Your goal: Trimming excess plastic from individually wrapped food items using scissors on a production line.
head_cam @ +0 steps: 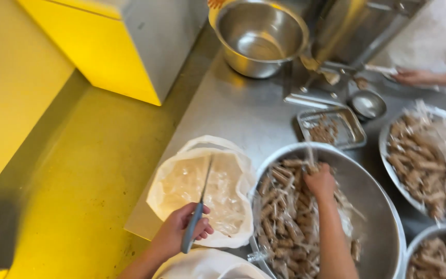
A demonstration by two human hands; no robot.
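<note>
My left hand [179,231] grips a grey-handled knife [198,206] whose thin blade points up over a white plastic bag [202,188] of clear scraps on the steel counter. My right hand [320,181] reaches into a large steel bowl [372,206] and pinches the clear plastic wrap of a pack of brown sausage-like sticks [285,222]. Many such sticks lie under plastic inside the bowl.
An empty steel bowl [259,36] stands at the back. A small metal tray [331,126] holds a few sticks, beside a small round tin [367,103]. Two more bowls of sticks [429,160] [440,256] sit right. Another person's hand [416,77] rests at upper right. Yellow floor [78,170] lies left.
</note>
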